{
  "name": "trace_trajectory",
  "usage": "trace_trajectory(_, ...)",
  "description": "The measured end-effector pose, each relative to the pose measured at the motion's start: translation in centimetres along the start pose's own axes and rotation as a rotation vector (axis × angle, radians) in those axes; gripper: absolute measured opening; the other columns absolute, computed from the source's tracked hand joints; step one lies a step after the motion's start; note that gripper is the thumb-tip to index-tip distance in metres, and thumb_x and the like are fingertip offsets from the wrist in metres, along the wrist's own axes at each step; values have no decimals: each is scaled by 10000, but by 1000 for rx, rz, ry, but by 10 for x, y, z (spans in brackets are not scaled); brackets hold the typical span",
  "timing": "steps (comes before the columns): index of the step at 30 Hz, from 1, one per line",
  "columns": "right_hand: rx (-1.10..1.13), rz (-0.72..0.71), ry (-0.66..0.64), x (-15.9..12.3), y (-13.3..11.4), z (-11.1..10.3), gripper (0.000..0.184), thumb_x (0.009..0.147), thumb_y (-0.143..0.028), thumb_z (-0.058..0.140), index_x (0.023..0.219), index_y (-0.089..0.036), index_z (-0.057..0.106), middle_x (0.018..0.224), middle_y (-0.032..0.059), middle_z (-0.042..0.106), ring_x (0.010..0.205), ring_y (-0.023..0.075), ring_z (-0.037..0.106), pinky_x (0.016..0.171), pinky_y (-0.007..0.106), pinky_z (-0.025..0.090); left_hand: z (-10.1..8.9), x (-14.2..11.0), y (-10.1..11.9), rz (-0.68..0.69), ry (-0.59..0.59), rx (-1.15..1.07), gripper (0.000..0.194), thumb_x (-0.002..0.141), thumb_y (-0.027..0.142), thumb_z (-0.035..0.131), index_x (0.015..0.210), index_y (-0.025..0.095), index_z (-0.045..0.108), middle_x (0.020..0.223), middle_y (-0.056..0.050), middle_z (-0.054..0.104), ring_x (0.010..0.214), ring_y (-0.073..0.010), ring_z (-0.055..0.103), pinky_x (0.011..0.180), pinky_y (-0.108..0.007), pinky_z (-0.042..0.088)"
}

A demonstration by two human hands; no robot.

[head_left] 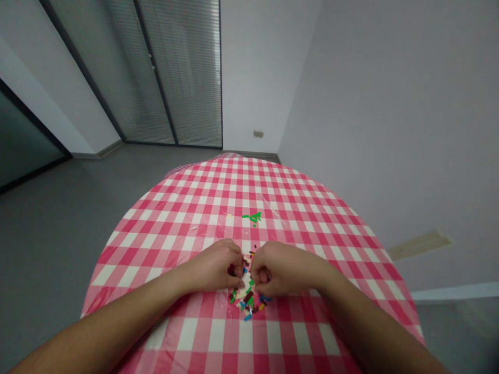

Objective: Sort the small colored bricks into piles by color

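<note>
A heap of small coloured building pieces (248, 301) lies on the red-and-white checked tablecloth (218, 197) near me. My left hand (218, 265) rests at the heap's left edge with its fingers curled in a pinch. My right hand (278, 269) sits at the heap's right edge, fingers also curled tight. The two hands nearly touch over the heap. Whatever each pinch holds is too small to make out. A small green assembly (252, 217) lies apart, farther up the table.
The table is round, and its edge (128, 208) curves away on both sides. A couple of tiny pale pieces (194, 227) lie left of the green assembly. Grey floor, a plain wall and doors with blinds surround the table.
</note>
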State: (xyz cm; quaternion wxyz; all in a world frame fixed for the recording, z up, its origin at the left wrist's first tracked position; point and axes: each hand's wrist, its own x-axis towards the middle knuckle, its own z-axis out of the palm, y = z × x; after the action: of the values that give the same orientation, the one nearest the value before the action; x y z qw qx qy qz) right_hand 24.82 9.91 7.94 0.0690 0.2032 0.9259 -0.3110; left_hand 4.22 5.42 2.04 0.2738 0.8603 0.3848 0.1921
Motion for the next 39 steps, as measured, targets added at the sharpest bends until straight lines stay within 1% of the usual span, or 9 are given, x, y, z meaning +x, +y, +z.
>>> trace_trajectory(4,209,180,279,-5,38,-19,89,714,-119,619,721,-163,695,659,6,688,589,123,607,533,209,416,1,1,7,-16,-11,1,54,762,186,777,778,199,727,803,-11,681,808,-174,606,751,-288,425)
trace_trajectory(6,183,270,462,-1,59,-19,73,732,-135,619,713,-162,684,651,19,687,586,133,609,548,226,432,4,2,11,-1,0,14,64,769,161,761,807,208,739,804,-12,682,800,-175,601,759,-300,416)
trace_trajectory(9,37,361,614,10,83,-9,92,733,-108,612,732,-160,688,666,33,688,591,140,598,572,245,433,9,3,15,53,-6,12,92,775,130,744,822,209,745,807,-13,677,802,-172,596,773,-301,409)
trace_trajectory(16,-317,322,670,30,96,15,161,857,-103,566,809,-154,710,815,74,698,756,177,608,697,272,440,17,4,9,119,-21,52,105,822,113,687,836,204,737,818,-11,668,833,-162,599,798,-296,398)
trace_trajectory(23,-392,150,566,31,97,18,220,959,-191,532,904,-147,741,894,110,683,882,219,609,805,331,479,16,5,11,54,-7,80,62,770,153,752,800,189,711,808,-4,666,807,-171,587,776,-306,389)
trace_trajectory(26,-336,94,596,30,99,21,212,950,-158,522,936,-153,734,915,105,684,900,218,611,819,338,488,15,6,13,35,-4,96,67,769,177,761,811,186,710,816,-9,664,805,-175,585,774,-309,391)
trace_trajectory(32,-137,236,760,33,104,22,197,871,-105,581,1038,-151,677,908,74,701,804,179,623,734,292,469,15,6,14,14,-3,91,82,774,196,769,800,171,695,816,-15,654,799,-174,581,764,-302,399)
trace_trajectory(35,-128,315,790,35,103,20,183,867,-152,622,1044,-141,665,850,69,695,730,171,606,674,276,434,15,6,13,-2,-6,85,101,778,225,782,817,176,704,829,-21,656,819,-182,580,759,-300,404)
trace_trajectory(39,-155,314,814,32,102,19,144,892,-208,604,1007,-145,663,843,75,694,727,182,600,669,283,418,16,7,12,-3,-14,71,72,803,212,766,791,176,705,812,-17,653,816,-178,581,772,-297,412)
